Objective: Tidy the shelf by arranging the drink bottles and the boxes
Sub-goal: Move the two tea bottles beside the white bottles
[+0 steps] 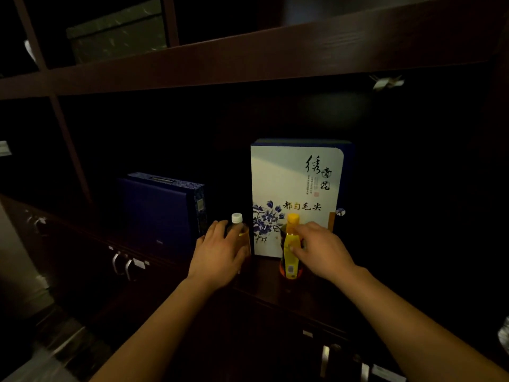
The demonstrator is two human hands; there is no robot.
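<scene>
On the dark wooden shelf (316, 296) stand two boxes: a dark blue box (162, 210) at the left and a taller white box with blue flowers and Chinese writing (297, 183) at the right, both upright. In front of them are two upright drink bottles. My left hand (220, 252) grips the white-capped bottle (237, 221), hiding most of its body. My right hand (319, 249) holds the yellow-capped bottle with a yellow label (291, 244), fingers curled round its upper body.
A shelf board (248, 59) runs overhead, with a grey-green box (118, 31) in the compartment above it. Cabinet doors with metal handles (124, 266) lie below the shelf edge. The shelf back is dark; a small light tag (385, 81) hangs at the upper right.
</scene>
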